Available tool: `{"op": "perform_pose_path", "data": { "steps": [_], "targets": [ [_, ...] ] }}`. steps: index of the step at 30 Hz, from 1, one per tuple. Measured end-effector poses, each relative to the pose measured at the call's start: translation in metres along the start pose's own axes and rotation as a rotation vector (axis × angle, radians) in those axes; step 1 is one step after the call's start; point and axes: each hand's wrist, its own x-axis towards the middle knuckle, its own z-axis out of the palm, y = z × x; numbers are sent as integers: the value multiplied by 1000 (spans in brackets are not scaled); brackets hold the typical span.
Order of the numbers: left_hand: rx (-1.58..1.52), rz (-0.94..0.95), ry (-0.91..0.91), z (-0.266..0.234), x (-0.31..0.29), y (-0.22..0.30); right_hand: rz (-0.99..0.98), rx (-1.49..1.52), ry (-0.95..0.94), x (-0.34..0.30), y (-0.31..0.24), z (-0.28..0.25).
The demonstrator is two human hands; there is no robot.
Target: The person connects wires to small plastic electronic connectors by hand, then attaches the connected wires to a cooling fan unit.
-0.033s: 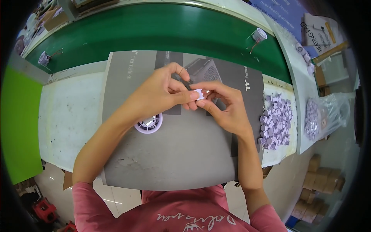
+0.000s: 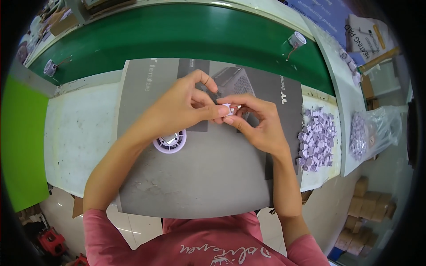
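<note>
Over the middle of a grey printed board, my left hand [image 2: 184,99] pinches a small pale-purple plastic part [image 2: 227,109] between thumb and fingers. My right hand [image 2: 262,119] meets it from the other side, its thumb and forefinger closed around the part's right end. A thin reddish and silvery bit [image 2: 236,107] shows at that end; its exact kind is too small to tell. Below my left wrist lies a round purple housing [image 2: 170,142] with a ribbed rim and a shiny centre, partly hidden by the forearm.
A heap of small purple plastic parts [image 2: 316,139] covers the bench to the right, with a clear plastic bag [image 2: 377,133] of them beyond. Two round white units with wires, one far left [image 2: 50,68] and one far right [image 2: 297,39], stand on the green belt [image 2: 177,35].
The small purple part has turned slightly between my fingers, so the reddish and silvery bit shows more. My right fingertips have shifted a little; my left hand stays nearly still.
</note>
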Motion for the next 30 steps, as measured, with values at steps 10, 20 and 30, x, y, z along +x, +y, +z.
{"op": "perform_pose_path", "data": {
  "steps": [10, 20, 30],
  "targets": [
    [647, -137, 2, 1, -15, 19, -53, -239, -117, 0, 2, -8],
    [1359, -119, 22, 14, -62, 46, -194, -528, -148, -7, 8, 11],
    [967, 253, -84, -5, -35, 12, -245, -417, -109, -8, 1, 18]
  ]
}}
